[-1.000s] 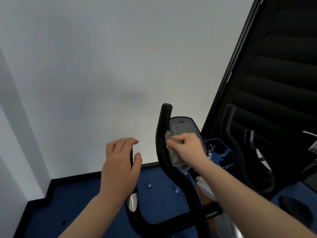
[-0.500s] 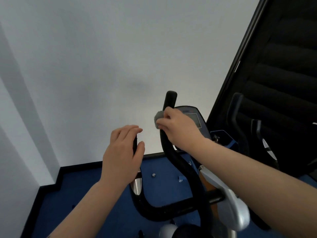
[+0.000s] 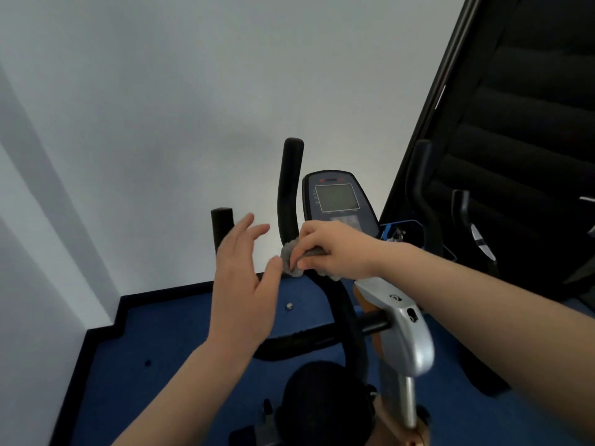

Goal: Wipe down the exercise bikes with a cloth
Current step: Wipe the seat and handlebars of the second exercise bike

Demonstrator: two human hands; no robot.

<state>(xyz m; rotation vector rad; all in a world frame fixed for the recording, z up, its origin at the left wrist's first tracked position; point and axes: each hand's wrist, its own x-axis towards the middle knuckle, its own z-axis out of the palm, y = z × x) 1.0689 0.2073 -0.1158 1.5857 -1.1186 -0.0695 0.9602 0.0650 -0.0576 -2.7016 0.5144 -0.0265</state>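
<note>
An exercise bike stands in front of me with black curved handlebars. Its right handlebar (image 3: 289, 188) rises upright beside the grey console screen (image 3: 336, 197). My right hand (image 3: 331, 249) clasps a grey cloth (image 3: 289, 255) around the lower bend of that bar. The left handlebar (image 3: 221, 225) shows its tip just behind my left hand (image 3: 246, 284), which hovers off the bar with fingers spread and holds nothing. A silver stem cover (image 3: 402, 333) and the black saddle (image 3: 322, 400) lie below.
A second bike's black handlebars (image 3: 421, 194) stand to the right against a dark slatted panel (image 3: 531, 123). A blue bracket (image 3: 401, 228) sits behind the console. White wall ahead, blue floor (image 3: 154, 349) with black skirting below.
My right hand slid the cloth down the right handlebar from near its top to the lower bend. My left hand let go of the left handlebar and opened.
</note>
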